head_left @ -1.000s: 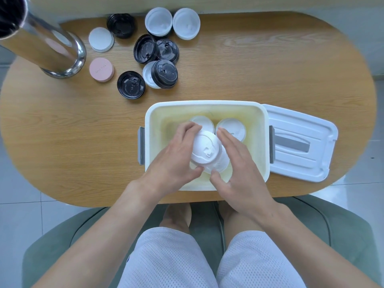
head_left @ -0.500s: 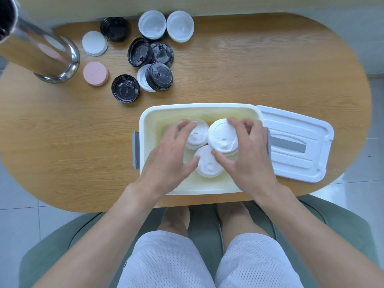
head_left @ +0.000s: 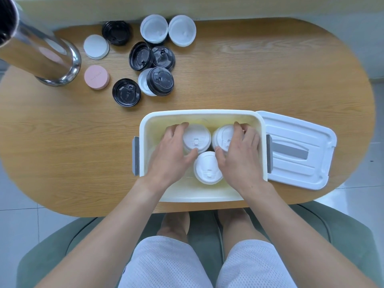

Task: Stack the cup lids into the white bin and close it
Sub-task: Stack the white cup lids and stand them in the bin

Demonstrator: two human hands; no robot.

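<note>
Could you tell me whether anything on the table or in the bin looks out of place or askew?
Mostly tidy. One oddity: a black lid in the loose group behind the white bin lies tilted, propped on a white lid instead of flat. Nothing looks spilled or damaged.

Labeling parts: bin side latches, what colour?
Grey latches, on the white bin; head view.

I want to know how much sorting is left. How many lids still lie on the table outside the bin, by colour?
Black lids: 5
White lids: 4, one partly under a black lid
Pink lid: 1
Total: 10
</note>
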